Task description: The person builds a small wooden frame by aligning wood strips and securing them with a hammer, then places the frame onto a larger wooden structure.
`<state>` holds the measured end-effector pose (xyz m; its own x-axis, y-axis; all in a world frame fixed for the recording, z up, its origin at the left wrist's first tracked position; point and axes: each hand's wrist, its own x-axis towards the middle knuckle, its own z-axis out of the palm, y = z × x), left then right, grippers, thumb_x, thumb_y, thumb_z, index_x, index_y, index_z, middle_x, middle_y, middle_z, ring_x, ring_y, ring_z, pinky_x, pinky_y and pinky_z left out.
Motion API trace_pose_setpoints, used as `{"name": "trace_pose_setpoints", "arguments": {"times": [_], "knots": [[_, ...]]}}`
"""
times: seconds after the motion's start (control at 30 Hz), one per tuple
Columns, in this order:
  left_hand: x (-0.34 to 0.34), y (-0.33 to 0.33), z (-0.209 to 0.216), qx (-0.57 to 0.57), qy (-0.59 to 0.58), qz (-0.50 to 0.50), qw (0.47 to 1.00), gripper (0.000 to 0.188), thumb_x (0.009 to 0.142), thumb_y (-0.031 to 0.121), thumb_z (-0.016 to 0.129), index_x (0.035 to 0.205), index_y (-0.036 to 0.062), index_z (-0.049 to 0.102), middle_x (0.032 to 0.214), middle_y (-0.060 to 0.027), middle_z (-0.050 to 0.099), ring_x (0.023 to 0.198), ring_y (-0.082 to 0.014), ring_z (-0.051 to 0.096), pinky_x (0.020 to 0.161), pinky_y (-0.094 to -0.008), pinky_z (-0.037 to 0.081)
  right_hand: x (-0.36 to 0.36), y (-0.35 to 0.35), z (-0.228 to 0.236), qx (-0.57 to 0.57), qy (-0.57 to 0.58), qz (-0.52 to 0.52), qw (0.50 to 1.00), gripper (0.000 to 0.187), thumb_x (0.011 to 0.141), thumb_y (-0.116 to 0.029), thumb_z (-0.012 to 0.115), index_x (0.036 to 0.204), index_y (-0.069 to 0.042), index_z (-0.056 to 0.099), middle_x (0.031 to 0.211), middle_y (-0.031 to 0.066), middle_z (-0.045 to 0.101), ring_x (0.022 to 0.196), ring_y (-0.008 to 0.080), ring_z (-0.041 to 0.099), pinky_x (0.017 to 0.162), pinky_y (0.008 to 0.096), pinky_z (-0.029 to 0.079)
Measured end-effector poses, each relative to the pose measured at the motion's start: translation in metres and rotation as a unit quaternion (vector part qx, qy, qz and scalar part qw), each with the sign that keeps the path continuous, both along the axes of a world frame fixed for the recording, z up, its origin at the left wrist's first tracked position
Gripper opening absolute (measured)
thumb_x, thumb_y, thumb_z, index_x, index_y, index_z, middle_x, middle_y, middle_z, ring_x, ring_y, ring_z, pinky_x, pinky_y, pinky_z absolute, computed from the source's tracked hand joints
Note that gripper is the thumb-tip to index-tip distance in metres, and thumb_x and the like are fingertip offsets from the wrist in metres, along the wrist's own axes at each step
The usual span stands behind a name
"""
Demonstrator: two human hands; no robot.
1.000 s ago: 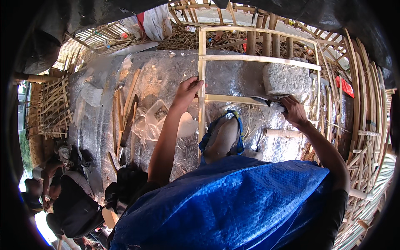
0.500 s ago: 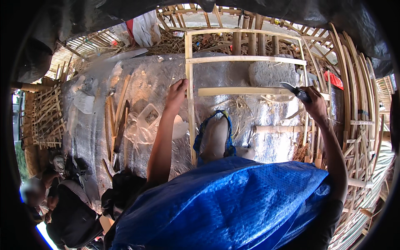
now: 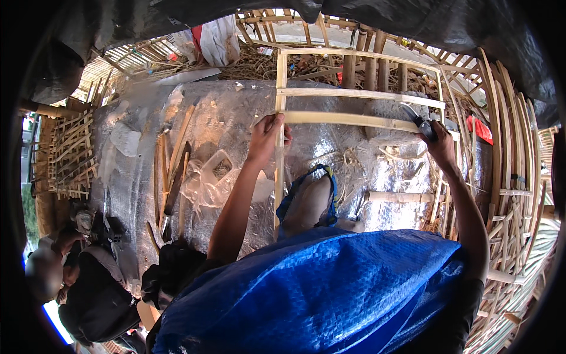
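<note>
A light bamboo frame (image 3: 282,76) of thin strips stands in front of me, with a crossbar (image 3: 359,95) below its top edge. My left hand (image 3: 269,139) is closed around the frame's left upright, its fingertips showing on the far side. There a loose-looking bamboo slat (image 3: 354,120) meets the upright, slightly blurred and running across to the right side. My right hand (image 3: 441,148) grips a knife (image 3: 425,127) with a dark handle, its blade pointing up and left. The same hand is at the slat's right end; whether the fingers also pinch the slat, I cannot tell.
Blue tarp (image 3: 318,289) covers my lap. A grey stone block (image 3: 383,121) sits behind the frame. Bamboo strips and a long blade (image 3: 172,197) lie left, beside a clear plastic container (image 3: 217,168). Tall bamboo strips (image 3: 501,130) stand right. Another person (image 3: 97,295) sits lower left.
The slat has moved farther from me, closer to the crossbar, and its left end now meets the upright at my left hand. The whole view has shifted slightly.
</note>
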<state>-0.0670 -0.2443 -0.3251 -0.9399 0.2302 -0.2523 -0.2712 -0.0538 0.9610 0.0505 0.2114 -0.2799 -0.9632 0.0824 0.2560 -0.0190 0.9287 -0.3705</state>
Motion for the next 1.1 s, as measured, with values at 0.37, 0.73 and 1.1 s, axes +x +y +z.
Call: {"name": "trace_pose_setpoints", "arguments": {"times": [0.37,0.73,1.1], "knots": [[0.002,0.002,-0.009,-0.002,-0.027,0.038,0.999,0.036,0.098,0.044,0.056,0.093,0.0090,0.057,0.075,-0.0016,0.058,0.057,-0.0109,0.056,0.046,-0.0265,0.045,-0.006,-0.004,-0.003,-0.027,-0.044,0.015,0.999,0.034,0.081,-0.027,0.079,0.104,-0.008,0.063,0.089,0.0128,0.067,0.079,0.0305,0.067,0.066,0.0392,0.052],[0.005,0.008,-0.004,0.026,-0.040,0.076,0.996,0.033,0.099,0.039,0.057,0.091,0.0071,0.056,0.074,-0.0022,0.056,0.050,-0.0096,0.049,0.042,-0.0256,0.038,0.015,0.087,-0.021,-0.177,-0.014,-0.290,0.940,0.040,0.080,-0.043,0.080,0.090,-0.006,0.069,0.064,0.0009,0.058,0.059,0.0117,0.055,0.056,0.0310,0.043],[-0.006,-0.008,-0.005,0.038,-0.083,0.081,0.993,0.034,0.097,0.043,0.054,0.096,0.0091,0.057,0.067,-0.0014,0.052,0.045,-0.0090,0.045,0.039,-0.0243,0.032,0.041,0.076,-0.008,-0.462,-0.098,-0.232,0.850,0.040,0.083,-0.046,0.077,0.079,-0.011,0.058,0.061,-0.0044,0.050,0.049,0.0063,0.046,0.040,0.0270,0.036]]}}
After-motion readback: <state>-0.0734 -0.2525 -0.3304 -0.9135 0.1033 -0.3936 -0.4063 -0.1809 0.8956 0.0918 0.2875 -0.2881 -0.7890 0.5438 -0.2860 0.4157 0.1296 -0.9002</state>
